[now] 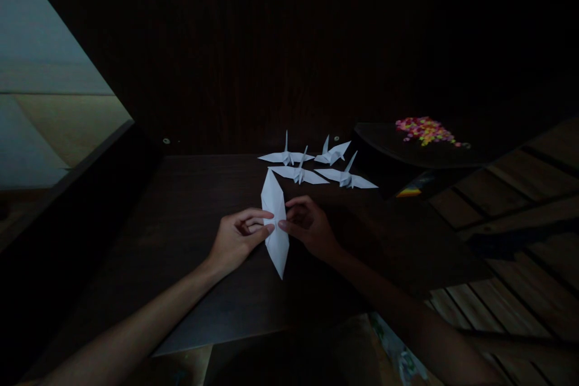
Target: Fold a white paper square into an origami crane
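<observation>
A white folded paper point(277, 247), long and pointed at both ends, is held lengthwise over the dark desk. My left hand point(239, 235) pinches its left edge near the middle, with the thumb on the top face. From the other side my right hand point(312, 228) grips the right edge, its thumb on the paper and its fingers curled behind. Just beyond the paper sit several white paper cranes; the nearest crane point(299, 175) almost meets the paper's far tip, and another crane point(346, 179) lies to its right.
The dark wooden desk point(181, 289) has a back panel and a raised side board point(67, 175) at left. At right, a curved shelf point(375, 139) carries a heap of small colourful pieces point(425, 130). Wooden slats point(520, 193) lie beyond the desk's right edge.
</observation>
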Motion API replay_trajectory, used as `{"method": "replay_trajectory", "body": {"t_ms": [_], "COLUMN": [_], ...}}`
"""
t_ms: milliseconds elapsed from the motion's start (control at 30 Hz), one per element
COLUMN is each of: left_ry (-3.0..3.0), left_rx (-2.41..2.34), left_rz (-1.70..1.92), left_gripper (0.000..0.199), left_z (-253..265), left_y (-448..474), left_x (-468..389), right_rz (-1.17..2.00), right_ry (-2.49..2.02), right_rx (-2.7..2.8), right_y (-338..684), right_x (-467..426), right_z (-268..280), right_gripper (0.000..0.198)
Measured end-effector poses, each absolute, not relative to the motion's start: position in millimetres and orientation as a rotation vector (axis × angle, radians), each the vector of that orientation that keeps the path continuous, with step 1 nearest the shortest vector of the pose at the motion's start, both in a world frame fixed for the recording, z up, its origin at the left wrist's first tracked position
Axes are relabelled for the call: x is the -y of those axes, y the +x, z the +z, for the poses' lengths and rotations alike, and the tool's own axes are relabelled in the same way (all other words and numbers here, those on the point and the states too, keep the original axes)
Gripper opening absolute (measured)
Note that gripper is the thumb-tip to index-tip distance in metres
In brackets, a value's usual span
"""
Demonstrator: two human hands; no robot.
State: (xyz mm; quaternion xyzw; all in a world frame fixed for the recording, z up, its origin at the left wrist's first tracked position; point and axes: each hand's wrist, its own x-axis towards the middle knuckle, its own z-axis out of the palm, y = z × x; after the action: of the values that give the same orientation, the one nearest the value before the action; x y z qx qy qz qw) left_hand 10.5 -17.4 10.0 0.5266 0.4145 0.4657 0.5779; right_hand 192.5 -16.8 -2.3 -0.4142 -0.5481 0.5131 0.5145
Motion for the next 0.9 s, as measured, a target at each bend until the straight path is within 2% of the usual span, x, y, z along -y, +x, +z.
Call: {"method": "replay_trajectory", "body": {"t_ms": [400,600,900], "left_ry": [1.193,1.177,1.243], "left_rx": [-0.842,-0.895,-0.863], "left_rz": [0.972,1.0,1.007], "left_gripper": [0.043,0.049,0.051], "left_z": [7.3,10.7,8.8], "left_y": [11.3,9.2,7.5], "left_x": [19.2,18.9,19.7], "right_rz": [1.038,1.161,1.105], "right_ry": [-0.997,-0.973,-0.999], "right_rx": [1.354,1.402,1.55], "right_y": [192.8,195.1,199.5], "right_x": [19.8,20.9,21.9], "right_z": [2.3,1.6,2.2], "right_gripper": [0.032,0.035,0.02]}}
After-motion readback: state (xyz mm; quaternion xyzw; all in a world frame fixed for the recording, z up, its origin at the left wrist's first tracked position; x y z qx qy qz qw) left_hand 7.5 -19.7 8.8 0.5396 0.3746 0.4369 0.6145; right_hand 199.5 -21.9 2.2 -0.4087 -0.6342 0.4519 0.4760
